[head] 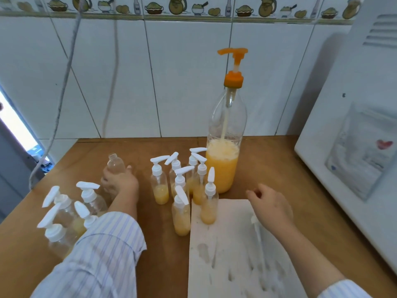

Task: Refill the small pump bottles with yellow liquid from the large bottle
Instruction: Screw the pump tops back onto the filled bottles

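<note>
The large clear bottle (223,164) with an orange pump stands at the back of the wooden table, about a third full of yellow liquid. In front of it stand several small pump bottles (182,214) partly filled with yellow. My left hand (120,183) grips an uncapped, empty small bottle (115,164) left of that group. My right hand (270,207) hovers over a white cloth (227,254), fingers loosely curled, just above a loose white pump head with its tube (257,231) lying on the cloth. Whether it touches the pump is unclear.
Several more small capped bottles (64,216) cluster at the front left, beside my striped sleeve. A white appliance (354,130) fills the right side. A tiled wall runs behind the table (163,254), with two cords hanging at the left.
</note>
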